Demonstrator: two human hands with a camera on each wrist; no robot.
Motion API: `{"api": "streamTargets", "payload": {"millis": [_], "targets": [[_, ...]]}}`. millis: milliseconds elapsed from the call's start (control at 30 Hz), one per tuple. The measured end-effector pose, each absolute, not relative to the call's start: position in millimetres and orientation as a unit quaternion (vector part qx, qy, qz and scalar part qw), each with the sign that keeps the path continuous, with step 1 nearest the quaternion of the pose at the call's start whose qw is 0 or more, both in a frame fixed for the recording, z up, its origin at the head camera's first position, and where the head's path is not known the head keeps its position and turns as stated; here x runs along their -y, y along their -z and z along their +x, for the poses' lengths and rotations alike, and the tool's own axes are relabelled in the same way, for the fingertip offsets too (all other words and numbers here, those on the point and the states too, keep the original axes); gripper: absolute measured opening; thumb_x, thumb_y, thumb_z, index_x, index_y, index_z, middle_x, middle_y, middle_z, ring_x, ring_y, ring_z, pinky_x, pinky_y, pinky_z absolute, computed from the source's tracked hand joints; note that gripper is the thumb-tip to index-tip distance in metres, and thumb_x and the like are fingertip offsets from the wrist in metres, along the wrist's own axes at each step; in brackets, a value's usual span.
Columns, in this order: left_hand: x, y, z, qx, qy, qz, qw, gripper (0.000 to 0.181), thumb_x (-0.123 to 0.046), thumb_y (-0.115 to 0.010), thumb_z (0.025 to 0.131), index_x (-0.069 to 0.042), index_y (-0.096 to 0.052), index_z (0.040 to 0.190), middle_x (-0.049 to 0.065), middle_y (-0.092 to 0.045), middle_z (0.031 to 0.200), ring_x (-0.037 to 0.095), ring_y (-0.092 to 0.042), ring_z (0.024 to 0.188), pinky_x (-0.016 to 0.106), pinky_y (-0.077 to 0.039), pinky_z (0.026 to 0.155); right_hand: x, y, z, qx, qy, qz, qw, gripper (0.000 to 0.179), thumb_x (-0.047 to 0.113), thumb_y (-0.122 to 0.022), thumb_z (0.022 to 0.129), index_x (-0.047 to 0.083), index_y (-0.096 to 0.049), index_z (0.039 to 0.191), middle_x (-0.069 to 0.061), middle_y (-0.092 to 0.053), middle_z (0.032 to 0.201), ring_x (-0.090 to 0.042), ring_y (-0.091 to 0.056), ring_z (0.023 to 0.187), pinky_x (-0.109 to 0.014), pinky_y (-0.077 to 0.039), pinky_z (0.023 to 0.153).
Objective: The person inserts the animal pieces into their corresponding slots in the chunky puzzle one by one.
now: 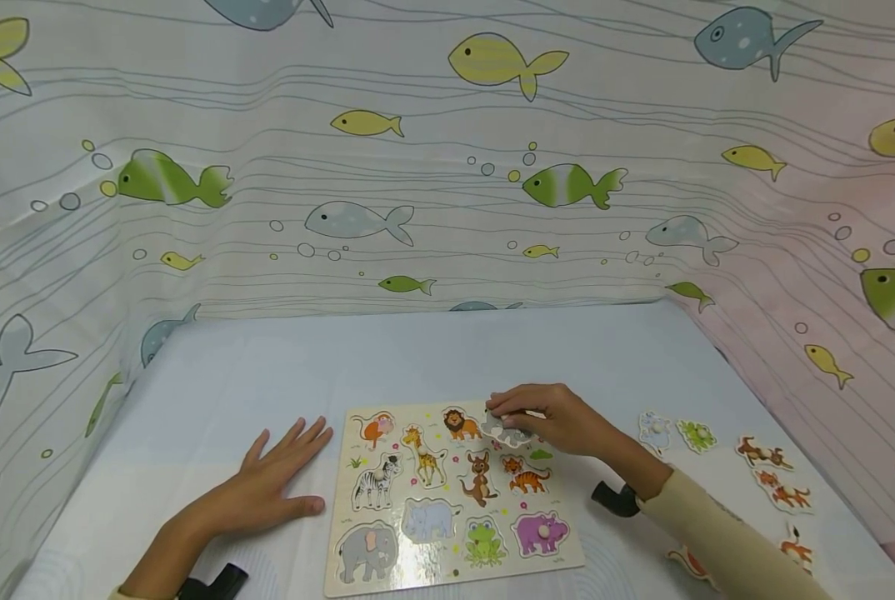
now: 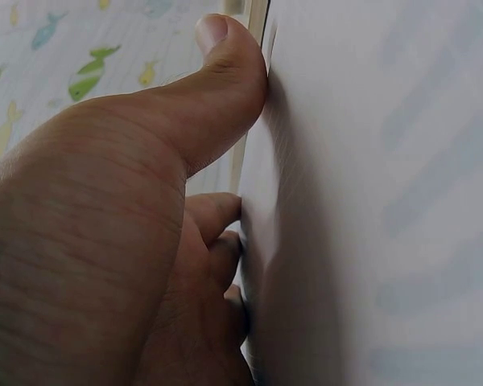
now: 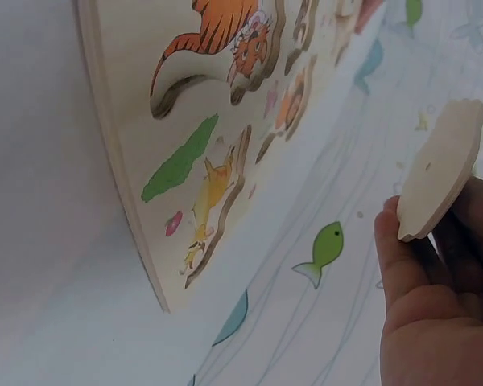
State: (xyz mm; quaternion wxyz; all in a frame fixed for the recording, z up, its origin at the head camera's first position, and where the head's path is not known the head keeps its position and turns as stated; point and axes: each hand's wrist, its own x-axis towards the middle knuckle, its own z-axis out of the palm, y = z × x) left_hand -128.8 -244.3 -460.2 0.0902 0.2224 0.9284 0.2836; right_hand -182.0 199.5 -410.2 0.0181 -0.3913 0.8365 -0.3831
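My right hand [image 1: 560,417] pinches a grey animal puzzle piece [image 1: 506,429] above the upper right corner of the wooden animal puzzle board [image 1: 560,558]. In the right wrist view the bare wooden back of the piece [image 3: 444,165] shows, tilted and apart from the board. Below it on the board, a recess with a yellow spotted animal [image 3: 213,193] is visible beside a green patch. My left hand [image 1: 275,479] rests on the table with fingers spread, left of the board. Its thumb [image 2: 237,72] points toward the board's edge. A knob stands on the purple hippo [image 1: 541,535].
Loose pieces lie right of the board: a green one [image 1: 697,435], a pale one [image 1: 655,432], a brown one [image 1: 764,452] and an orange one [image 1: 783,490]. A red-edged piece [image 1: 687,562] is partly behind the right sleeve [image 1: 725,533]. A fish-print curtain [image 1: 432,167] surrounds the white table.
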Motion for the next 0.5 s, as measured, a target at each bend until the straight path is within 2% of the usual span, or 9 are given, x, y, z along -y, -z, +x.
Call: {"api": "streamTargets", "payload": {"millis": [267,500], "targets": [[244.7,462.3,-129.2,-0.929,-0.281,0.225,0.086,0.094,-0.060,-0.071,0.081,-0.017,-0.035,0.157,0.012,-0.025,0.166,0.046,-0.013,0.153,0.065,0.009,0.119,-187.2,411.2,-180.7,-0.818,0.379,-0.432,0.021,0.023,0.011,-0.067,0.094,0.008,-0.074,0.116,-0.009,-0.071,0.126,-0.029,-0.065,0.122,-0.030,-0.057,0.095],[244.6,462.8,-129.4,-0.929,-0.280,0.226,0.086,0.094,-0.060,-0.071,0.081,-0.017,-0.034,0.157,0.012,-0.025,0.166,0.046,-0.013,0.153,0.065,0.009,0.119,-175.9,410.4,-177.7,-0.816,0.371,-0.442,0.032,0.023,0.013,-0.066,0.095,0.009,-0.074,0.117,-0.007,-0.071,0.127,-0.027,-0.063,0.125,-0.031,-0.055,0.099]]}}
